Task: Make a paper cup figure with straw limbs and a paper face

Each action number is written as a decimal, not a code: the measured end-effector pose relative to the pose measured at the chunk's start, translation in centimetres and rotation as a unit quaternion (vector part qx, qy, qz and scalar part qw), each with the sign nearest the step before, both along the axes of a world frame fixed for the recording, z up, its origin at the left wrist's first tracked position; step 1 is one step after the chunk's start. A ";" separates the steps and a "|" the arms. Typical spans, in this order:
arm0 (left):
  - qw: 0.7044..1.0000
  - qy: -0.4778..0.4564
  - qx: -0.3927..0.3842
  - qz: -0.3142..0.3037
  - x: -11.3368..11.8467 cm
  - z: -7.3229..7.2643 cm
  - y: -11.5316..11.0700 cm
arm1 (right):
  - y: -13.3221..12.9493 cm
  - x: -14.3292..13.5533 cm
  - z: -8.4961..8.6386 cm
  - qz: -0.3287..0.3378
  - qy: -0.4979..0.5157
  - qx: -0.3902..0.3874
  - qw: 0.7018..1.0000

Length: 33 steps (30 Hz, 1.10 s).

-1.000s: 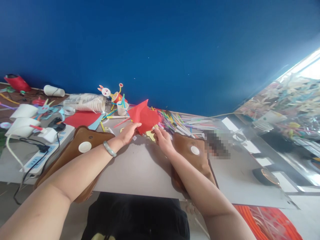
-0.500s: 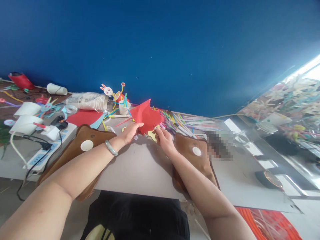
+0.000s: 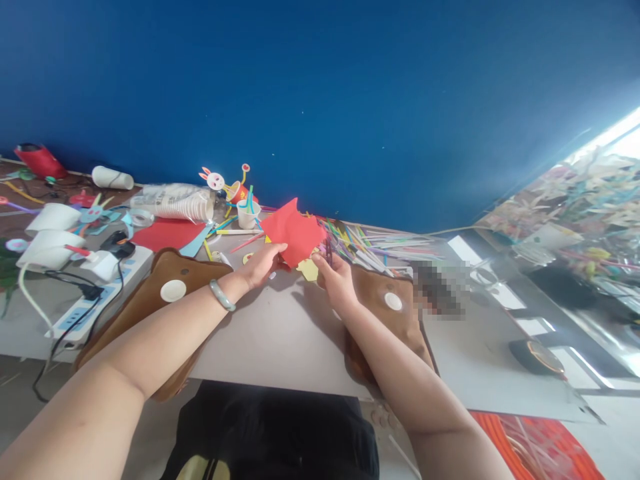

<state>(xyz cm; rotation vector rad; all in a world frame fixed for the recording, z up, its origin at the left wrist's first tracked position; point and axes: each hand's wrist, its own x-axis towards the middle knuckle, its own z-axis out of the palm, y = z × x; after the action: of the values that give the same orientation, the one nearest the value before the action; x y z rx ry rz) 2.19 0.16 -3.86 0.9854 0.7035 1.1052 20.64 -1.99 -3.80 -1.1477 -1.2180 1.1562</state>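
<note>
A sheet of red paper (image 3: 295, 230) with an uneven, pointed edge is held up over the table. My left hand (image 3: 264, 265), a pale bangle on its wrist, pinches the paper's lower left edge with the thumb on top. Just right of the paper, my right hand (image 3: 336, 279) is closed around small dark purple scissors (image 3: 329, 248); their blades are hard to make out. Beneath the paper, between my hands, lies a pale yellow paper piece (image 3: 309, 269). More small yellow cut-outs rest near my left fingers.
Many coloured straws (image 3: 370, 250) lie behind my right hand. A white paper cup (image 3: 248, 215) with straws stands at the back, near a rabbit-faced cup figure (image 3: 216, 181). Brown cushions (image 3: 170, 320) lie under both forearms. A power strip (image 3: 100, 300) with cables sits left, before a blue wall.
My right hand has moved slightly right, away from the paper's edge, and the dark scissors show more clearly. The red paper has tilted a little in my left hand.
</note>
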 end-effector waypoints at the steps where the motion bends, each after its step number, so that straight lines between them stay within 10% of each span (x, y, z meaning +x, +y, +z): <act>1: 1.000 0.005 0.001 -0.019 0.0 -0.1 0.0 | 0.1 0.1 0.1 -0.026 0.024 0.003 0.999; 9: 0.993 0.113 0.006 -0.028 -0.3 0.5 -0.5 | 0.8 1.3 1.2 -0.034 0.051 -0.008 0.998; 16: 0.973 0.113 0.067 0.190 -0.9 -0.6 0.8 | 0.8 1.3 0.9 -0.039 -0.047 0.089 0.994; 33: 0.938 0.256 0.207 0.107 -0.7 -0.2 0.1 | 1.7 1.9 0.5 -0.015 -0.112 0.095 0.989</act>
<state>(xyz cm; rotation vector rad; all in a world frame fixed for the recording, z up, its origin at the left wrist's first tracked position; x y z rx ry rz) 1.47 0.21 -4.09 1.6209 1.0391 1.2246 22.55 -0.26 -3.26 -1.1691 -1.4435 0.8846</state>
